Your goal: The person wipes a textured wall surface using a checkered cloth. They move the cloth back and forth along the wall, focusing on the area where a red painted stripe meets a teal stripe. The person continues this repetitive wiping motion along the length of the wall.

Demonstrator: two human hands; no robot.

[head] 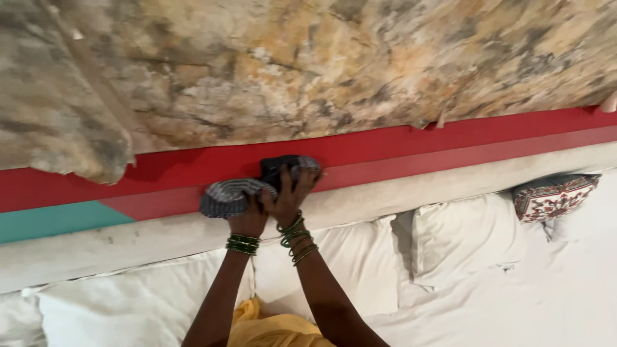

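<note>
Both hands up on the red ledge (411,151) above the bed, wiping with a cloth.

Left of the grip: teal wall patch (51,218), then more red ledge. No visible difference between wiped and unwiped stretches, so progress is hard to call; my guess is mid-job, since ledge runs on well past the hands both ways.

At the grip: left hand (249,218) is closed around one bunched end of the grey striped cloth (228,196), fingers hidden behind it. Right hand (290,193) has fingers spread and curled over the dark end of the same cloth, pressing it flat against the ledge face. Cloth sits on the ledge between and under both hands. Green bangles (243,244) on both wrists.

Above the grip: mottled stone-look wall panel (308,64).

Below the grip: white pillows (360,270).

Far right: patterned cushion (553,196) against the headboard.
</note>
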